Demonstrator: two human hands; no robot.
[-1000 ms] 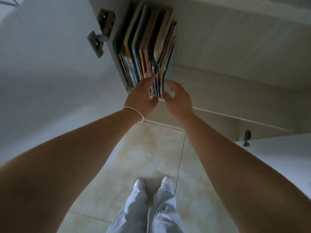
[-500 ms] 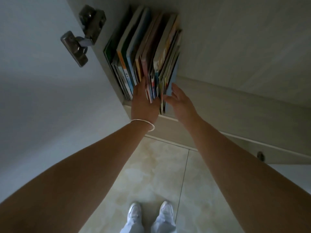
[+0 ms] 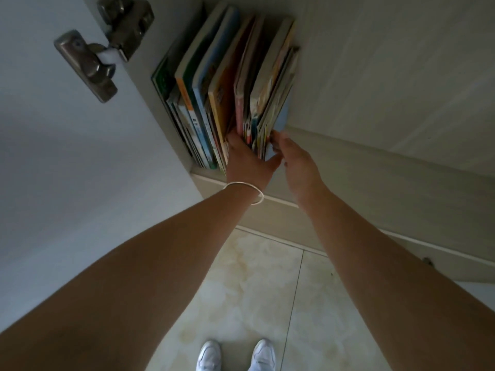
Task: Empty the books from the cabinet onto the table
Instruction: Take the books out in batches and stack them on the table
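Note:
Several thin colourful books [image 3: 225, 84] stand upright in a row at the left end of a pale cabinet shelf [image 3: 348, 156]. My left hand [image 3: 247, 160], with a thin bracelet on the wrist, has its fingers pushed in between the books and its thumb under the right-hand bundle [image 3: 270, 103]. My right hand [image 3: 293, 156] grips that same bundle from its right side, fingers curled round a light blue cover. The fingertips of both hands are hidden by the books. The table is out of view.
The open cabinet door [image 3: 67, 156] stands at the left, with a metal hinge [image 3: 107, 46] near its top. The shelf stretches bare to the right of the books. Below lie beige floor tiles [image 3: 254, 290] and my white shoes [image 3: 235, 354].
Both hands have moved up from just short of the books. The left fingers slid between the books and the right hand closed on the right-hand bundle. The view has moved nearer to the shelf.

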